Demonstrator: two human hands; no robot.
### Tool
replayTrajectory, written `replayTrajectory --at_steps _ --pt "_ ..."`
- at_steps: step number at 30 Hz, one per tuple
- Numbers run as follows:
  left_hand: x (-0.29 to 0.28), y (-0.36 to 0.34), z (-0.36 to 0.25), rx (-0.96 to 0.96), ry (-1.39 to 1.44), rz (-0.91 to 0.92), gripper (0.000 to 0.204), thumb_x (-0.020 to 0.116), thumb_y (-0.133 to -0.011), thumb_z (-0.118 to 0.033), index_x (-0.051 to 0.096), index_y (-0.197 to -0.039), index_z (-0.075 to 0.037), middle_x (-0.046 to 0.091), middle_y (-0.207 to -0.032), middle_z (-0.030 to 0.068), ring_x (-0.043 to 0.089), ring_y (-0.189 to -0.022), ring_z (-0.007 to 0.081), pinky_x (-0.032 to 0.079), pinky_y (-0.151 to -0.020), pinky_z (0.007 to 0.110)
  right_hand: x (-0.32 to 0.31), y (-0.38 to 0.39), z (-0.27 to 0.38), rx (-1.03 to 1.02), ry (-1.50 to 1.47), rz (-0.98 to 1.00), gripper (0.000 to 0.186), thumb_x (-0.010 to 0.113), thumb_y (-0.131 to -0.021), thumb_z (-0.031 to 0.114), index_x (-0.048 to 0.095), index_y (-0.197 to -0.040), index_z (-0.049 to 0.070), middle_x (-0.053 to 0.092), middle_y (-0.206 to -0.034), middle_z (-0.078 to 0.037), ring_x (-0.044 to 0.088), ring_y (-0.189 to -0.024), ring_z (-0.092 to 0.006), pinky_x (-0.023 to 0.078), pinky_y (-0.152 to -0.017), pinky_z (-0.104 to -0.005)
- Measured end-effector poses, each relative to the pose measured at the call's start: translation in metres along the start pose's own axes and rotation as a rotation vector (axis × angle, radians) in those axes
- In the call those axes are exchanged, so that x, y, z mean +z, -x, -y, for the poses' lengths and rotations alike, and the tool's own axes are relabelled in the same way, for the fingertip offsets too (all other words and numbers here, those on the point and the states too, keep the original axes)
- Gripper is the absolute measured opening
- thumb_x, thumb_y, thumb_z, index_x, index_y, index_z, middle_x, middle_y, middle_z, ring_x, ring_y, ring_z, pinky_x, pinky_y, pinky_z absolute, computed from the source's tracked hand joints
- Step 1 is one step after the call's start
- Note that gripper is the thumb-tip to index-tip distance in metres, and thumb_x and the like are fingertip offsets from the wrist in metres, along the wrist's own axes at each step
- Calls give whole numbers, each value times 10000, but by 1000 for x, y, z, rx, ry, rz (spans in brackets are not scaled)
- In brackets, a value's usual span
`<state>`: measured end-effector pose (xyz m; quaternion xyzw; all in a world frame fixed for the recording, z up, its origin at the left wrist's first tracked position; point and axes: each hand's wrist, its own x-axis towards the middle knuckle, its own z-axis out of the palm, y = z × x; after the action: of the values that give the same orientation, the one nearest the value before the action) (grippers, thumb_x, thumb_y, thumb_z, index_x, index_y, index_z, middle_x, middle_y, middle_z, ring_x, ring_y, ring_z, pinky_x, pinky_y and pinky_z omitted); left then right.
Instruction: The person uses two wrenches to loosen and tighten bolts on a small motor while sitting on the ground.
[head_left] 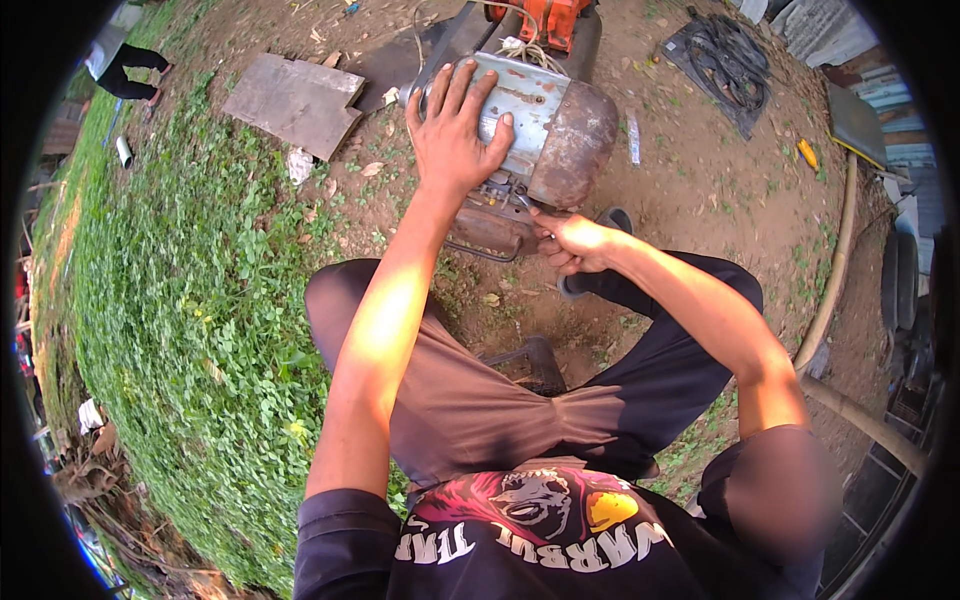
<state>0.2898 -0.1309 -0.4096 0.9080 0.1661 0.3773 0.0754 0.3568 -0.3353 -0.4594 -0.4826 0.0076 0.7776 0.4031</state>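
An electric motor (530,110) with a silver-grey body and a rusty end cover (577,140) lies in front of me. My left hand (455,125) rests flat on its top, fingers spread and stretched out. On the near side, an open terminal box (500,190) shows small metal parts and studs. My right hand (572,243) is closed beside that box, its fingers wrapped round a thin metal tool (523,200) whose tip reaches into the box. The fingers hide most of this tool, and its kind is unclear. A dark metal bar (480,252) curves below the box.
Orange machinery (540,20) and a coiled cord (530,52) stand behind the motor. A flat board (295,100) lies far left; a black sheet with dark hoses (720,65) far right. A yellow object (808,153) and a long pole (835,265) lie right. Another person (125,70) stands far left.
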Motion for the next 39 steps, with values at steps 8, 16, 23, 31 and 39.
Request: replayTrajectory --at_steps 8,16,23,31,39 --pt "-2 0 -2 7 6 -2 463 561 -801 -386 574 -1217 -184 512 -1328 43 412 -1282 243 235 -1045 463 -27 5 20 95 142 99 406 394 -964 518 354 -755 172 208 -565 101 173 -443 -32 154 -386 -215" --pt "-11 0 -4 -19 14 35 480 566 -818 -369 540 -1253 -168 475 -1361 62 382 -1305 258 227 -1054 468 20 34 -5 -70 77 2 387 428 -966 477 403 -823 118 271 -581 71 199 -440 -39 165 -374 -218" --pt "-14 -3 10 -7 173 281 578 512 -887 -455 407 -1388 -185 310 -1486 91 210 -1402 289 143 -1100 539 60 -44 -50 -514 -490 -268 376 349 -990 463 377 -788 146 273 -553 43 202 -417 -76 186 -380 -256" --pt "-33 -9 32 52 255 511 631 517 -921 -402 266 -1462 -200 147 -1539 140 105 -1416 368 172 -1123 466 87 -65 -45 -602 -721 -284 382 328 -989 484 383 -794 160 230 -539 55 186 -407 -79 182 -380 -254" --pt "-49 15 29 24 200 549 705 557 -894 -361 182 -1481 -256 98 -1555 85 116 -1417 352 225 -1097 539 94 -63 -52 -554 -669 -298 391 329 -985 497 382 -788 163 230 -545 55 176 -417 -80 172 -387 -246"
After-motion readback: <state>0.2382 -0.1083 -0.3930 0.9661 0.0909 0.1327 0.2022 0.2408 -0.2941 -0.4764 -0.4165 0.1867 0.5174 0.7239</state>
